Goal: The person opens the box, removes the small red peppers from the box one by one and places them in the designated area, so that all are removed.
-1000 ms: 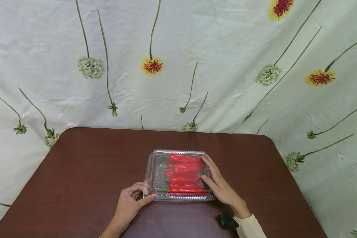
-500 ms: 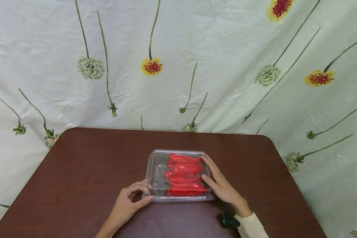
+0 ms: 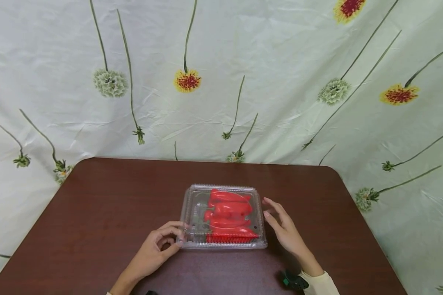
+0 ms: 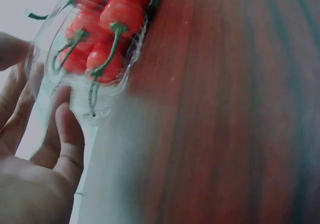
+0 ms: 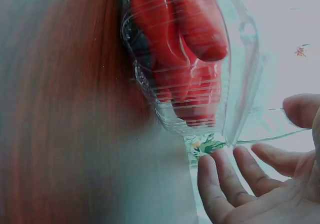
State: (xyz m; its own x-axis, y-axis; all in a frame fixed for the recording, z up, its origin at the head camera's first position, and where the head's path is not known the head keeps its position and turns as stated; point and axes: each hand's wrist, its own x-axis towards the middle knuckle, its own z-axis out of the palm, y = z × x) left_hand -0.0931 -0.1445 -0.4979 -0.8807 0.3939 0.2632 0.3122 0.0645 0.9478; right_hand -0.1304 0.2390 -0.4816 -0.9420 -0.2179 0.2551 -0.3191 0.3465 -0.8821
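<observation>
A clear plastic clamshell box (image 3: 198, 200) with a ribbed rim lies closed on the table. Inside it, several red peppers (image 3: 230, 209) are stacked toward its right side; their green stems show in the left wrist view. My left hand (image 3: 153, 248) is at the box's front left corner, thumb and fingers loosely bent with the tips right at the rim. Just off the box's right side is my right hand (image 3: 286, 231), its fingers apart and relaxed. A gap shows between those fingers and the box wall in the right wrist view.
The dark brown wooden table (image 3: 125, 196) has rounded far corners. Behind it hangs a white cloth (image 3: 280, 61) printed with flowers on long stems. A black strap device (image 3: 295, 281) is at the right wrist, beside a pale sleeve (image 3: 323, 284).
My right hand has let go of the box's right side and moved off to the right. The left hand has slid slightly left, loosening at the corner. The box has stayed in place.
</observation>
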